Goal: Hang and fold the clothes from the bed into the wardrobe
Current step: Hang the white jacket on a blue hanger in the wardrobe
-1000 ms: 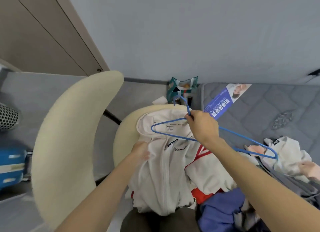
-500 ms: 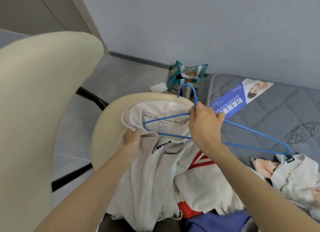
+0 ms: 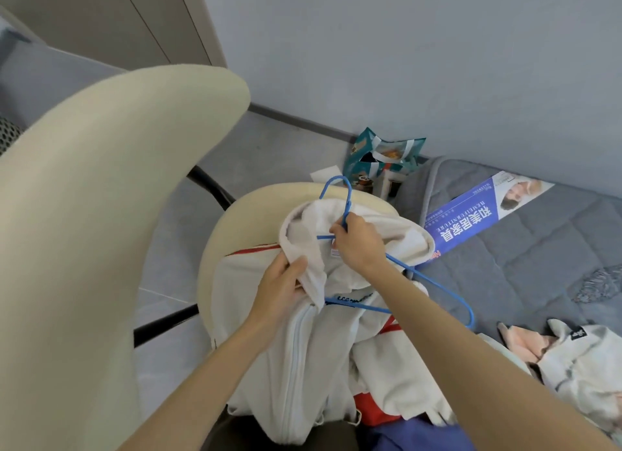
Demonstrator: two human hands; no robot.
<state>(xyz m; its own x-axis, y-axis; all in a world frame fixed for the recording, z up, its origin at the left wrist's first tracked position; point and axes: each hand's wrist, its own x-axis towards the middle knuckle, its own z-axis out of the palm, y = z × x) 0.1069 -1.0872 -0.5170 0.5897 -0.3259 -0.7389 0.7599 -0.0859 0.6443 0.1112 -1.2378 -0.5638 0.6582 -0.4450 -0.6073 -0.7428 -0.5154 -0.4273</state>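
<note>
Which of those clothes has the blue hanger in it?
The white zip-up jacket on the chair: the left hand grips its collar while the right hand holds the hanger at its neck. The pale garment lies untouched.

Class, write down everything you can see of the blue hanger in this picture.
The blue hanger is thin, like coated wire, with a curved hook on top. The right hand grips it just below the hook. Its left end is hidden inside the collar of the white jacket, which the left hand holds open. Its right end sticks out bare above the bed.
</note>
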